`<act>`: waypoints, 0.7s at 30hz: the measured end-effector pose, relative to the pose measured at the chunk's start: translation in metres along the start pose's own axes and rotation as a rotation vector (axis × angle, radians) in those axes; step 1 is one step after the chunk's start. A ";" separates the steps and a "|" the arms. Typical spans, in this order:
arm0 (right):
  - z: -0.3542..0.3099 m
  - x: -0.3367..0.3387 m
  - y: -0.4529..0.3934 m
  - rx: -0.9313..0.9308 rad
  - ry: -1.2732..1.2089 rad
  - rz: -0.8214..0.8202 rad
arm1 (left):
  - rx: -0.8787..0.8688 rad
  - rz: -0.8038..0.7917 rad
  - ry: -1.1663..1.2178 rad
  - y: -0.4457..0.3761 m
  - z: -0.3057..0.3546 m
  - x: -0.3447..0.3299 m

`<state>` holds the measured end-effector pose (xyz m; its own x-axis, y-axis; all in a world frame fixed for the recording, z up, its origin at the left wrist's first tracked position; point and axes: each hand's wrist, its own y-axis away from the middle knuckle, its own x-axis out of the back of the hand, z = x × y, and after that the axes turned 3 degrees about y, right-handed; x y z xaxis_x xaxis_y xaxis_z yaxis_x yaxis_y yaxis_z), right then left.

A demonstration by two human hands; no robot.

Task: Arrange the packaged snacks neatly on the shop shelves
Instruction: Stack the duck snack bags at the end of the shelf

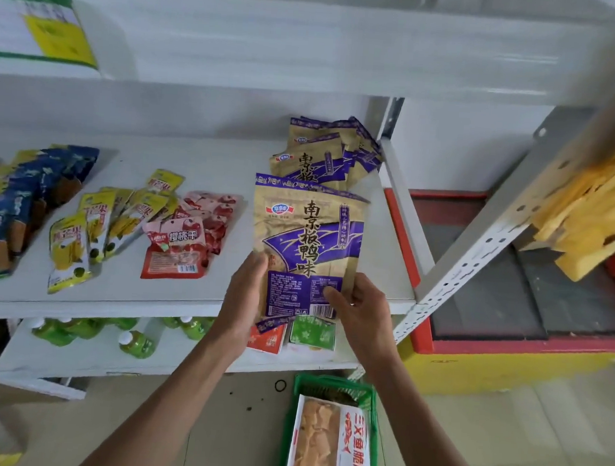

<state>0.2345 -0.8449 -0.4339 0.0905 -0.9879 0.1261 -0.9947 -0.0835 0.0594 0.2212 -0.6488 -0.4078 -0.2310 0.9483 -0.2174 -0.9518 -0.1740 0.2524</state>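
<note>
A stack of gold-and-purple snack packets (307, 240) is held upright over the front right of the white middle shelf (122, 290). My left hand (244, 297) grips its lower left edge. My right hand (361, 308) grips its lower right corner, thumb across the purple label. Behind it, more of the same packets (325, 151) lie fanned at the shelf's back right. Red cherry packets (186, 240), yellow mango packets (97, 227) and blue packets (23, 201) lie in loose rows to the left.
A green basket (371, 399) on the floor holds a white-and-orange crisp bag (329, 446). The lower shelf carries green bottles (137, 343) and small red and green packs (292, 334). A red-and-yellow chest freezer (507, 356) stands right, behind a perforated grey shelf upright (477, 257).
</note>
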 end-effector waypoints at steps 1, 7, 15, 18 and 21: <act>0.003 -0.001 -0.008 0.004 0.015 0.026 | -0.058 -0.001 -0.086 -0.005 -0.002 0.002; -0.003 -0.008 -0.079 -0.024 0.281 0.085 | -0.253 -0.030 -0.596 -0.068 -0.015 0.012; -0.020 0.012 -0.165 -0.034 0.391 0.227 | -0.534 0.119 -0.967 -0.108 -0.044 0.014; -0.032 0.013 -0.206 -0.100 0.440 0.129 | -0.534 0.159 -0.943 -0.108 -0.045 0.013; -0.045 0.008 -0.228 -0.242 0.273 0.061 | -0.540 0.202 -0.948 -0.106 -0.043 0.009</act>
<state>0.4638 -0.8274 -0.4021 0.0734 -0.9160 0.3944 -0.9615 0.0401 0.2719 0.3113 -0.6336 -0.4770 -0.3640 0.6682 0.6488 -0.9300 -0.2225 -0.2925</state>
